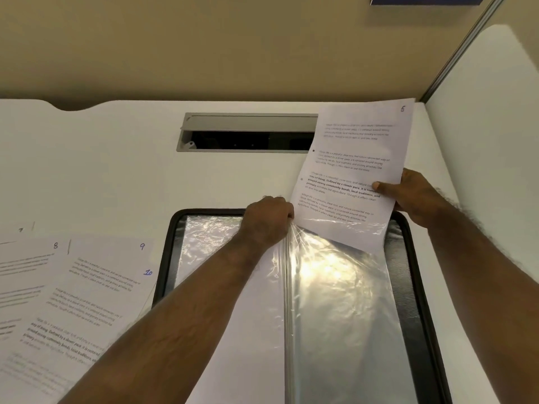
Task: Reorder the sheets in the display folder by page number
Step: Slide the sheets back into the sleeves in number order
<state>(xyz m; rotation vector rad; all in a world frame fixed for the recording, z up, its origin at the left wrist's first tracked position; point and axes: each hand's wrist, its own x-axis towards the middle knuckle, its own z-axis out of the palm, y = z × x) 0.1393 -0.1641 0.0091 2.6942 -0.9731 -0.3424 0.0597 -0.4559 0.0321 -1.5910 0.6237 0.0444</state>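
Display folder open flat at near centre of desk. Sheet 6 at far right, lower edge just inside plastic sleeve. Right hand pinching sheet edge; left hand pinching sleeve mouth. Risks: corner snagging on crumpled film, sheet buckling under skewed push, thin sleeve tearing. Sheets 8–10 loose at near left.

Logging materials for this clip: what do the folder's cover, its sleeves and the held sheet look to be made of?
Folder cover: black, slightly glossy, probably plastic. Sleeve: thin clear plastic film, crinkled with glare. Sheet numbered 5: matte white printed paper, bending where the right hand holds it.
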